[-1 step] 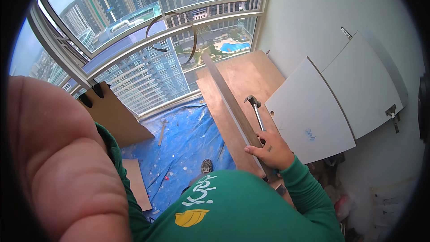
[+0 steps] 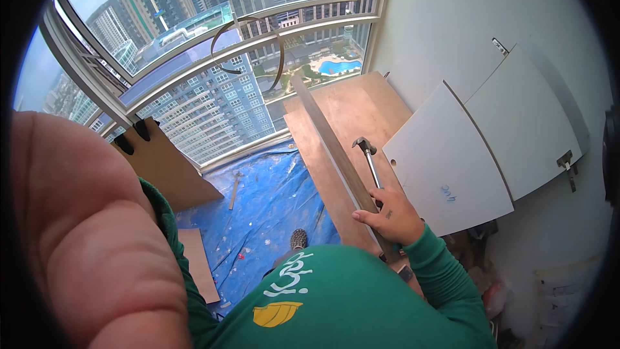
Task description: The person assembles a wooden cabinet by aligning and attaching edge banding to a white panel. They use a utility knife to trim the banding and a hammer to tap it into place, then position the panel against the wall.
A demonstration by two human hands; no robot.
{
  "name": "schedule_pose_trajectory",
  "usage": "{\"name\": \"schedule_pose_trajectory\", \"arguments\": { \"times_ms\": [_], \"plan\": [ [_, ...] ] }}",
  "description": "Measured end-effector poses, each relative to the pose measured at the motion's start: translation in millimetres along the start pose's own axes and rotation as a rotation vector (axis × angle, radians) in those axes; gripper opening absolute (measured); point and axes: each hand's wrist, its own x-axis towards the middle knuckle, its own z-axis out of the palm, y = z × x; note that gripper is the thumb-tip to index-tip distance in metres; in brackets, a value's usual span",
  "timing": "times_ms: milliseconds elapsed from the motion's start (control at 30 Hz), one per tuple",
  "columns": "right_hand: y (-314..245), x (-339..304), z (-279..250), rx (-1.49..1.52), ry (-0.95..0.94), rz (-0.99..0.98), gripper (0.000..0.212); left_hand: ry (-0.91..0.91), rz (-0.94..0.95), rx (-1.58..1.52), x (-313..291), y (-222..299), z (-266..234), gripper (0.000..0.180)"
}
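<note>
Right hand [image 2: 395, 218] grips hammer [image 2: 369, 159] (head up) — beside plank [image 2: 326, 139].

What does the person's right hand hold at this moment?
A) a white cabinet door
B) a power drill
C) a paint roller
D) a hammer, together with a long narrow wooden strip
D: the right hand closes around the handle of a hammer whose metal head points up, held against the long wooden strip.

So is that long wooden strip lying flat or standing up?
Standing tilted: the long wooden strip rises from the right hand, which also holds a hammer, toward the window.
</note>
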Motion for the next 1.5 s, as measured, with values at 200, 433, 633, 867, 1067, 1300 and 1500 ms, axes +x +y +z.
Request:
{"name": "schedule_pose_trajectory", "arguments": {
  "times_ms": [200,433,633,867,1067,1300,1500],
  "plan": [
    [0.9,5.8,-4.2,-0.074,0.051,-0.036,0.063,-0.019,-0.005,-0.009,14.6,-4.7,12.7,0.072],
    [-5.5,11.5,-18.9,-0.016,-0.139,0.168,0.079,0.29,-0.156,0.006,-5.8,-6.6,32.2,0.074],
    [-5.7,10.6,-16.4,0.044,-0.086,0.054,0.077,0.576,-1.094,-0.509,-16.9,65.4,216.5,0.077],
    [6.6,3.4,-20.4,0.145,0.191,0.06,0.068,0.292,-1.371,-0.667,-38.6,168.4,356.7,0.067],
    [25.4,-12.0,-69.6,0.442,0.126,-0.078,0.053,0.432,-1.355,-0.655,-46.0,158.6,364.8,0.067],
    [36.9,-30.0,-90.1,0.077,-0.142,-0.055,0.045,0.337,-1.219,-0.525,-64.4,126.2,363.1,0.046],
    [37.8,-52.7,-83.8,-0.152,-0.219,-0.048,0.047,0.277,-1.21,-0.516,-57.7,86.5,381.9,0.035]
  ]
}}
